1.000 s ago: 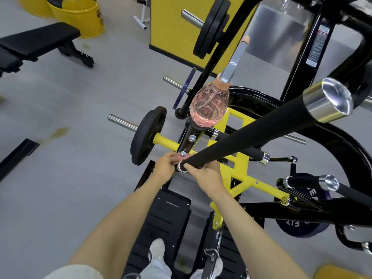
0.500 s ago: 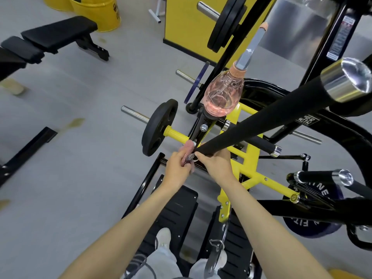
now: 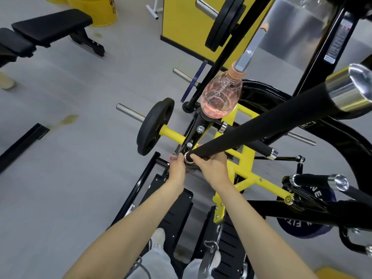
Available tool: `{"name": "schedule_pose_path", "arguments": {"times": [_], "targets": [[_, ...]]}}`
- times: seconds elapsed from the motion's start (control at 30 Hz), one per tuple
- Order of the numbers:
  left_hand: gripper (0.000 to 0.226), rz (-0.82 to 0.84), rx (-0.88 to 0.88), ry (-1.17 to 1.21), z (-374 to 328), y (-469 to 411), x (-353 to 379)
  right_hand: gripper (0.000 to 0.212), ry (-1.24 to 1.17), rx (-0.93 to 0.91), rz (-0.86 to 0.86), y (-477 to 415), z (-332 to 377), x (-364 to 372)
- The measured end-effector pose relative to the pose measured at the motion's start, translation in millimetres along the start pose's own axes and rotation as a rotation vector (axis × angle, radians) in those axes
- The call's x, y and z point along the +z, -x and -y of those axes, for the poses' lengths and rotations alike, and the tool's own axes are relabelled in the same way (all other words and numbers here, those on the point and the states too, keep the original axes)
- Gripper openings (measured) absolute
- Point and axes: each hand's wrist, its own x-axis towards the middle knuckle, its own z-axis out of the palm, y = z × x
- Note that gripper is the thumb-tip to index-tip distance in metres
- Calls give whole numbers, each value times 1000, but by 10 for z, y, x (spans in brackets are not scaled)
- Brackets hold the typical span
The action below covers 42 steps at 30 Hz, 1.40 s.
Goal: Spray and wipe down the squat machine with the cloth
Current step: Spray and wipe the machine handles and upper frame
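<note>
I am looking down from the head camera at two bare arms reaching into the middle of the frame. The left hand point(image 3: 177, 168) is curling its fingers around the cloth point(image 3: 171, 158). Only a small pink bit of the cloth is poking out above the knuckles. The hand is pressing it against the low end of the black bar point(image 3: 251, 131). The right hand point(image 3: 213, 168) is gripping that same end of the bar, just beside the left hand, with its thumb lying on top.

The bar is part of the squat machine point(image 3: 244, 156), which is filling the right side of the frame. The pink spray bottle point(image 3: 221, 97) is sitting on a black post above the hands, and no hand is touching it. A round weight plate point(image 3: 155, 125) is hanging to the left of the hands. A black bench point(image 3: 50, 27) is standing in the upper left.
</note>
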Motion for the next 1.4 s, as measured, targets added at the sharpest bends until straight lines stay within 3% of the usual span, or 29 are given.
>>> {"name": "schedule_pose_path", "arguments": {"times": [0.13, 0.27, 0.37, 0.63, 0.73, 0.83, 0.9, 1.03, 1.2, 1.27, 1.4], "targets": [[57, 81, -249, 548, -68, -210, 63, 26, -23, -4, 14, -6, -23, -11], [68, 148, -351, 697, -152, -305, 107, 16, -26, 1, 28, -36, -53, -14], [71, 193, -362, 669, -208, -363, 111, 15, -12, 24, 32, -43, -83, -10], [29, 157, -165, 306, -229, -491, 32, 15, 18, 57, 29, -57, -117, -4], [22, 26, -2, -27, -231, -519, -8, 16, 42, 75, 11, -68, -132, 13], [15, 18, 222, -416, -177, -343, -99, 21, 54, 88, -5, -72, -142, 35], [14, 25, 341, -507, -143, -192, -177, 22, 62, 67, -10, -76, -139, 40], [25, 79, 293, -358, -148, -33, -303, 25, 78, 58, -10, -80, -138, 37], [46, 198, -125, 200, -238, -11, -220, 19, 79, 56, -22, -60, -87, 29], [42, 151, -233, 354, -252, 18, -150, 17, 69, 53, -24, -50, -66, 22], [30, 95, -215, 446, -305, 190, -51, 17, 77, 47, -19, -32, -60, 18]]}}
